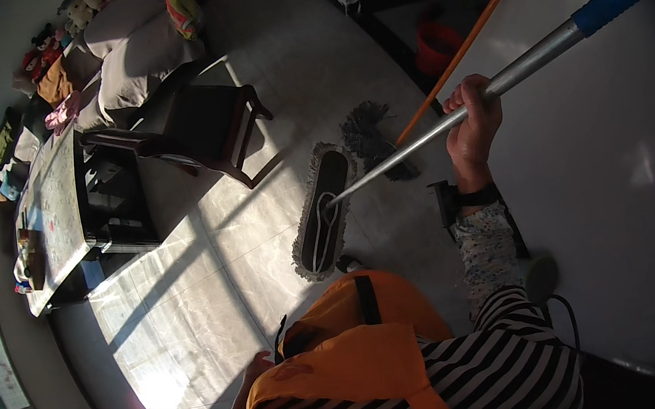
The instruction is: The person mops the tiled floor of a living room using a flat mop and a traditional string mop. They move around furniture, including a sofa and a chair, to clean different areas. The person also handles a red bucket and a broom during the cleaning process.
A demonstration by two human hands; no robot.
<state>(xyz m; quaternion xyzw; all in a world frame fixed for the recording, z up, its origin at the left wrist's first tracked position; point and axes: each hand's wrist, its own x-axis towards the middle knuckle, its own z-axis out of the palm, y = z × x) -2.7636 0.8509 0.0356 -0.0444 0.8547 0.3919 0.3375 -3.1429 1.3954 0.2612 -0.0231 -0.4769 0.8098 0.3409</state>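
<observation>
Mop (519, 69), one: gripped in my right hand (474, 121); grey head (316, 227) on the floor (189, 297), beside a dark mop head (365, 127). Left hand (258, 369): beside my apron (352, 370); grip, I cannot tell.

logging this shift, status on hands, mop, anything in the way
Right hand gripping mop pole; left hand low, grip unclear. Mop head on floor. Second mop close by.

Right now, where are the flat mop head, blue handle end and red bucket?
Flat mop head (323, 215): head view, dark middle plate.
Blue handle end (609, 4): head view, middle of the grip.
Red bucket (437, 50): head view, visible wall.
</observation>
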